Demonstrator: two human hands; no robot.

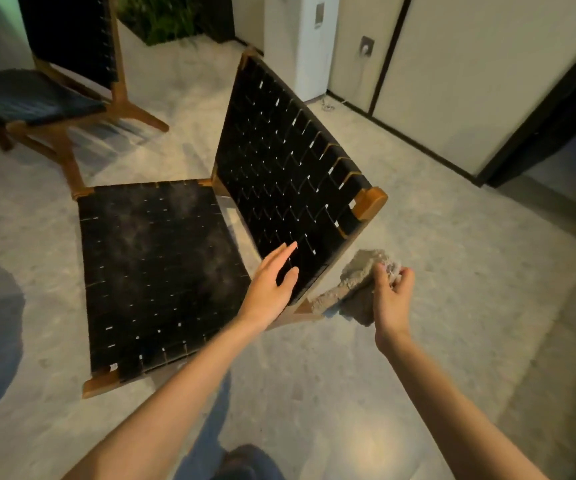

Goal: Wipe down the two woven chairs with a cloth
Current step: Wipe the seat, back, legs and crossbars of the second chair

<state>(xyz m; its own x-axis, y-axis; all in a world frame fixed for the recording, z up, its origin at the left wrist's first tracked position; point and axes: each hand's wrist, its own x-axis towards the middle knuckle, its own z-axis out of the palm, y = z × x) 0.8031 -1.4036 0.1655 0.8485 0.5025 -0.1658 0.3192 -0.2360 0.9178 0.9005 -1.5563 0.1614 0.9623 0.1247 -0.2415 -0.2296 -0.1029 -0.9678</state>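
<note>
A black woven chair (162, 271) with a wooden frame stands in front of me, its seat dusty and its backrest (286, 161) leaning to the right. My left hand (272, 282) lies with straight fingers against the lower edge of the backrest. My right hand (392, 289) grips a crumpled grey cloth (356, 282) just right of the backrest's near corner, the cloth touching the wooden frame there. A second woven chair (37, 91) stands at the upper left.
A pale speckled floor (418, 375) surrounds the chairs. A white unit (300, 43) with a cable stands behind the near chair, wall panels and a dark doorway on the right. A planter with greenery (162, 15) is at the top. My legs show at the bottom.
</note>
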